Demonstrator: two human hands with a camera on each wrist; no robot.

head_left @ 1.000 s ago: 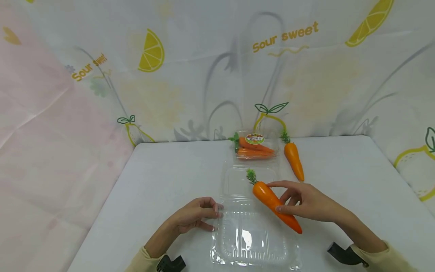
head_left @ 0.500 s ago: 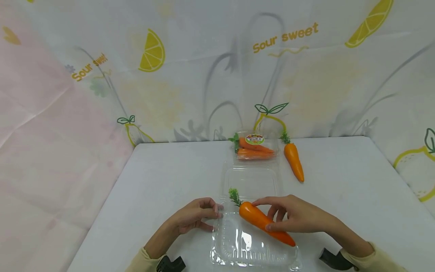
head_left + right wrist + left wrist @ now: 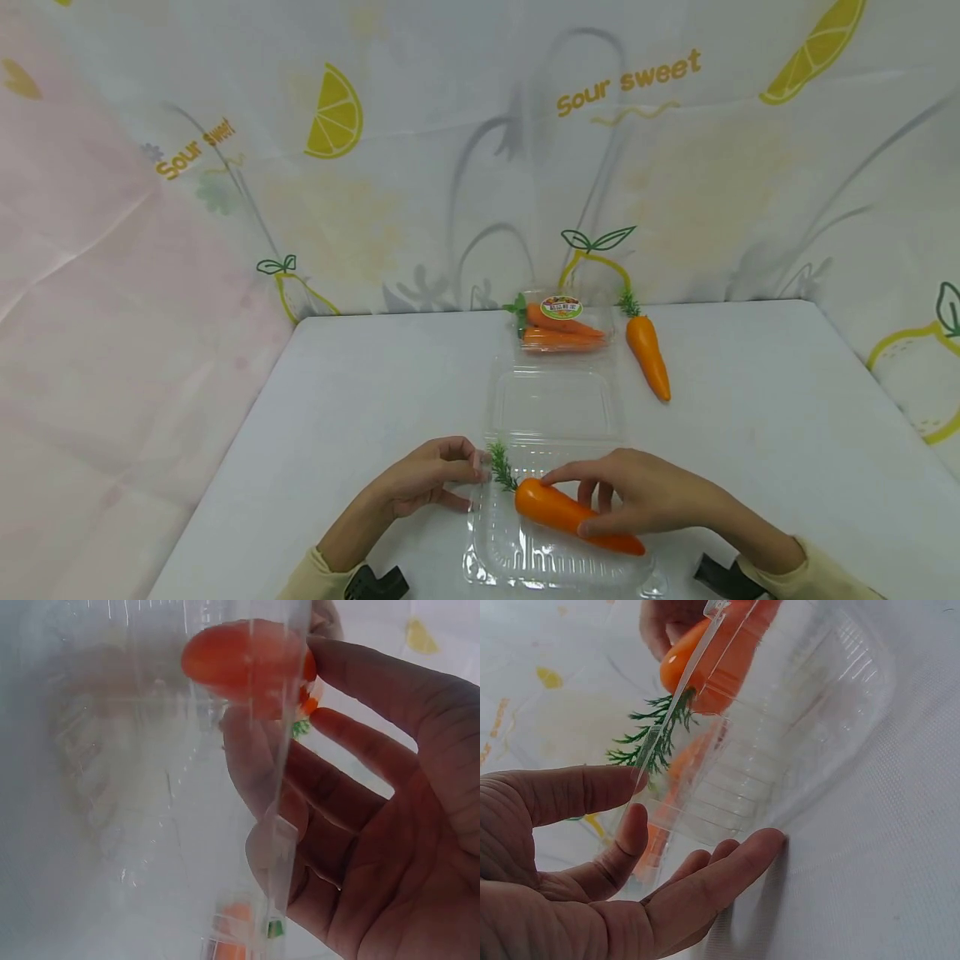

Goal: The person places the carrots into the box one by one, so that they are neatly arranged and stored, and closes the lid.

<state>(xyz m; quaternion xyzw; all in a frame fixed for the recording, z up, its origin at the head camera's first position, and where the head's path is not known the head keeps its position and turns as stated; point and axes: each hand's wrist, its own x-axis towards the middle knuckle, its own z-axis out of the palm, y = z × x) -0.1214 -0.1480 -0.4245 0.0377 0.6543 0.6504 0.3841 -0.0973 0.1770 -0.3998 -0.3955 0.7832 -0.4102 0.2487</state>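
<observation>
An orange carrot [image 3: 547, 507] with a feathery green top slants low over the base of an open clear plastic clamshell box [image 3: 510, 560]. My right hand [image 3: 660, 496] grips it from the right, thumb on the near side and fingers on the far side. Through the clear wall the right wrist view shows the tip of the carrot [image 3: 232, 660], inside the rim. My left hand [image 3: 427, 477] pinches the left rim of the box between thumb and index finger. In the left wrist view the green top [image 3: 656, 727] overlaps that rim, close to the left fingertips.
The box's lid [image 3: 555, 404] lies folded back flat behind the base. Beyond it stands a closed clear pack of carrots [image 3: 562, 337] with an oval label. Another carrot [image 3: 648, 357] lies at its right on the white table [image 3: 375, 383]. A printed cloth hangs behind.
My right hand has moved left and toward me, bringing the carrot down from above the box's right side to its base. My left hand has stayed at the rim.
</observation>
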